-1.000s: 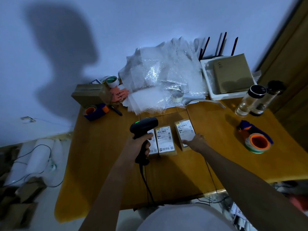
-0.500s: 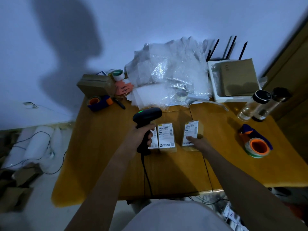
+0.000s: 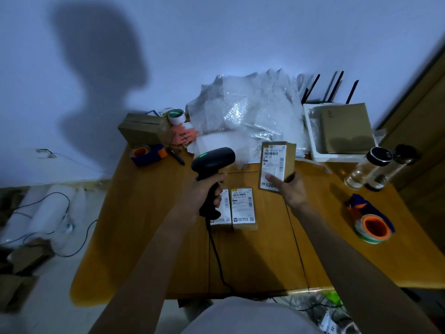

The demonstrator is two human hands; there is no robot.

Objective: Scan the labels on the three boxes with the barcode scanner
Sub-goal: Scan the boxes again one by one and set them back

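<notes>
My left hand (image 3: 204, 194) grips the handle of a black corded barcode scanner (image 3: 213, 162), whose head shows a green light and faces right. My right hand (image 3: 290, 190) holds a small brown box (image 3: 277, 162) lifted off the table and tilted upright, its white label facing me, just right of the scanner head. Two more labelled boxes lie flat side by side on the wooden table (image 3: 144, 225): the middle box (image 3: 243, 209) in plain sight, the left box (image 3: 222, 213) partly hidden behind my left hand and the scanner handle.
Bubble wrap (image 3: 248, 119) is piled at the back. A white tray with a brown carton (image 3: 342, 128) sits back right, two clear bottles (image 3: 370, 169) beside it. Tape dispensers lie at right (image 3: 372, 225) and back left (image 3: 148, 154), near a cardboard box (image 3: 142, 128).
My right hand has picked the rightmost box up from the table and raised it beside the scanner head. The scanner has stayed held over the other two boxes.
</notes>
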